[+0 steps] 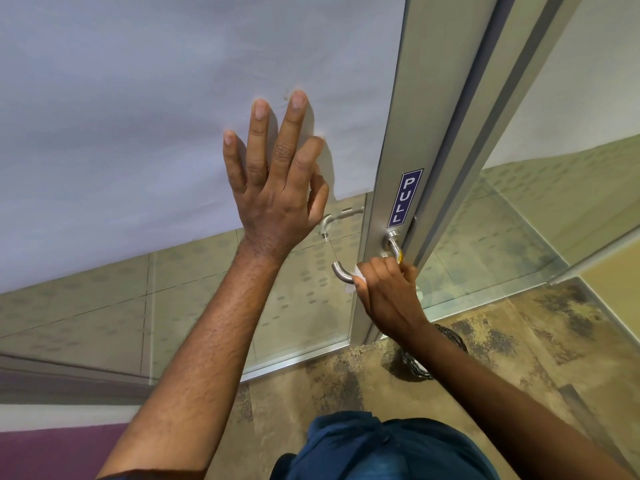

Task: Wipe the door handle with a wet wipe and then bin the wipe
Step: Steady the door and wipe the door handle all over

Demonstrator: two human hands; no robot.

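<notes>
Blue fabric (pixel 381 448) of the person's clothing fills the bottom edge, closest to the lens, and both bare forearms reach up and away from it. Of the two hands, the right hand (pixel 388 292) is curled shut around the door handle (pixel 343 273), a brushed-metal lever whose hooked free end sticks out to the left of the fist. A white wet wipe (pixel 352 284) is bunched inside that grip, pressed between palm and handle, with only small corners showing beside the fingers. The left hand (pixel 277 188) is spread wide and holds nothing; its palm and fingertips lie flat against the frosted pale panel of the glass door (pixel 138 116), just up and left of the handle. A second metal lever (pixel 337 220) shows through the clear lower glass, on the far side. The handle's round base sits on the aluminium door frame (pixel 391 133), which runs upright to the top edge. On that frame, directly above the base, is a dark blue sticker (pixel 405 197) with white capitals reading "PULL" down its length. Below the frosted area the glass is clear, showing pale tiles with a dotted pattern beyond. Underfoot lies a mottled tan and dark carpet (pixel 519 341). A dark mesh object (pixel 429 355) stands on the carpet, mostly hidden behind the right forearm. A purple strip (pixel 52 452) occupies the lower left corner.
</notes>
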